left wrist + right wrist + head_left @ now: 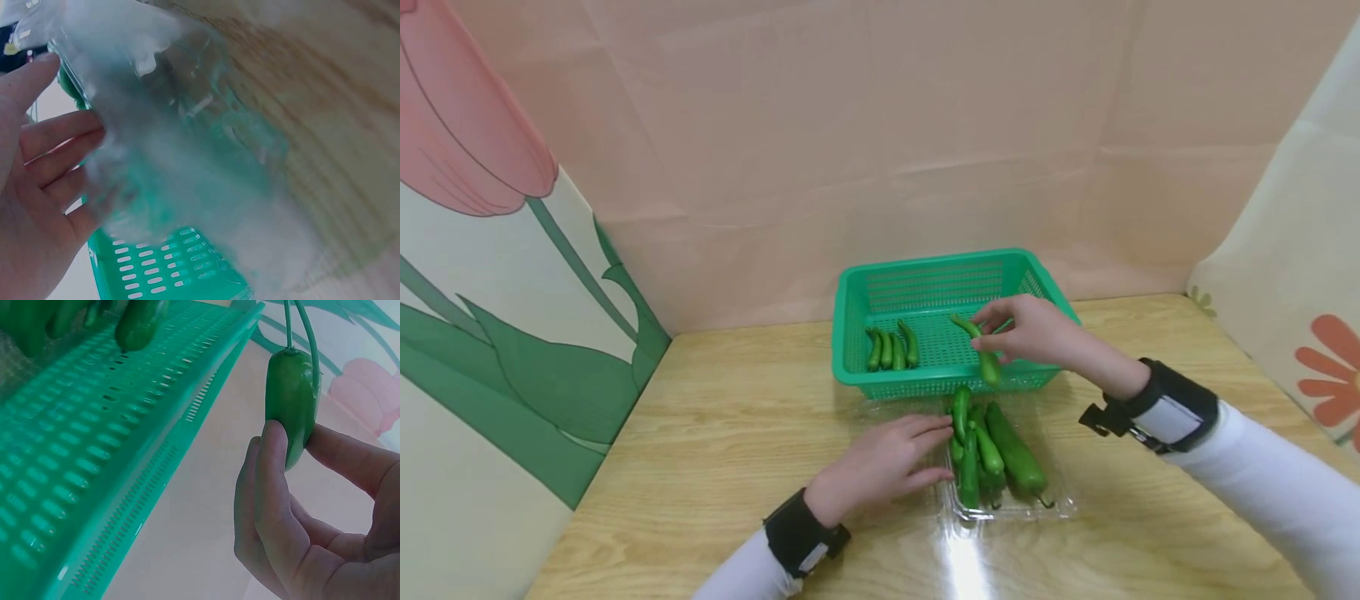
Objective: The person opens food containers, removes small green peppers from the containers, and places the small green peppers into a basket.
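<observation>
Green pepper point(989, 367) sits pinched in the right grip point(1030, 329), fat end toward five o'clock, by the green basket point(925, 382). The left grip point(887, 458) has straight fingers, clear box point(1017, 510) at three o'clock.

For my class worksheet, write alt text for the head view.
A right hand holds a green vegetable over a green basket with four others inside; the left hand is at the edge of a clear plastic container of more vegetables.

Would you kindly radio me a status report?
Right hand pinching green pepper at basket; left hand at clear tray's edge; no obstruction evident.
</observation>
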`<state>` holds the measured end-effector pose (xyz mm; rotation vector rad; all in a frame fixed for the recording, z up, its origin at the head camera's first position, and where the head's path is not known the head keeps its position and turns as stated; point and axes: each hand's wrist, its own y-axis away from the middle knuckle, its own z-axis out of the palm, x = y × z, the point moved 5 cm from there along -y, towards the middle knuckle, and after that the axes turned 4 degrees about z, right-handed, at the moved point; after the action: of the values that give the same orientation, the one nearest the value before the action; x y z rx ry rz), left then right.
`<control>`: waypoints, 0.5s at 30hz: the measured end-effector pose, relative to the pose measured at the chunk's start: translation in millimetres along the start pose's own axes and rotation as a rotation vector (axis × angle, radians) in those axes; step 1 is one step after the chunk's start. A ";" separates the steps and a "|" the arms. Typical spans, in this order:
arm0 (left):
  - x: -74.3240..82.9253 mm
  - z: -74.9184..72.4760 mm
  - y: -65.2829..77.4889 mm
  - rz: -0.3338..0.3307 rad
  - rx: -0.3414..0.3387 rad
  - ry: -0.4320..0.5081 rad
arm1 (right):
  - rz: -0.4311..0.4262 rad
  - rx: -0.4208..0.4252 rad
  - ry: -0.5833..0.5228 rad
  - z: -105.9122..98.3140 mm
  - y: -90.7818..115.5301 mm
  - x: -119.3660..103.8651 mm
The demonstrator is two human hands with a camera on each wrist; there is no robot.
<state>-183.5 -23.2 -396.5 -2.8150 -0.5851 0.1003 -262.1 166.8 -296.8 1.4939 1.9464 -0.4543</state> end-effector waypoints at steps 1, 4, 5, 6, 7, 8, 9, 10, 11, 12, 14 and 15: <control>-0.2 0.1 0.0 0.001 0.003 -0.002 | -0.002 0.001 0.000 -0.3 -1.7 -1.7; -0.3 -0.2 -0.2 0.007 0.017 -0.010 | 0.000 0.003 -0.002 -1.5 -7.5 -7.0; -0.4 -0.2 -0.2 0.010 0.021 -0.011 | 0.002 0.004 -0.002 -1.9 -9.6 -8.8; -0.3 -0.1 -0.1 0.013 0.024 -0.011 | 0.003 0.004 0.001 -2.3 -11.6 -10.7; -0.2 0.1 0.0 0.015 0.025 -0.011 | 0.004 0.005 0.003 -2.7 -13.6 -12.7; -0.2 0.1 0.1 0.015 0.025 -0.011 | 0.007 0.003 0.005 -2.8 -15.7 -14.5; -0.2 0.2 0.2 0.015 0.024 -0.010 | 0.007 0.000 0.008 -2.9 -17.8 -16.3; -0.3 0.5 0.2 0.015 0.023 -0.008 | 0.008 -0.002 0.011 -3.0 -19.9 -18.0; -0.3 0.6 0.3 0.014 0.020 -0.006 | 0.011 -0.005 0.008 -3.0 -22.2 -19.4; -0.2 0.5 0.2 0.013 0.019 -0.004 | 0.014 -0.007 0.008 -3.0 -24.6 -20.5; -0.4 0.5 0.4 0.013 0.016 0.000 | 0.022 -0.011 0.010 -2.8 -30.0 -21.6; -0.3 0.4 0.4 0.014 0.016 0.001 | 0.028 -0.013 0.012 -2.8 -32.7 -21.8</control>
<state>-183.8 -23.6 -397.1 -2.8038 -0.5619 0.1051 -290.6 143.0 -283.7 1.5168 1.9315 -0.4209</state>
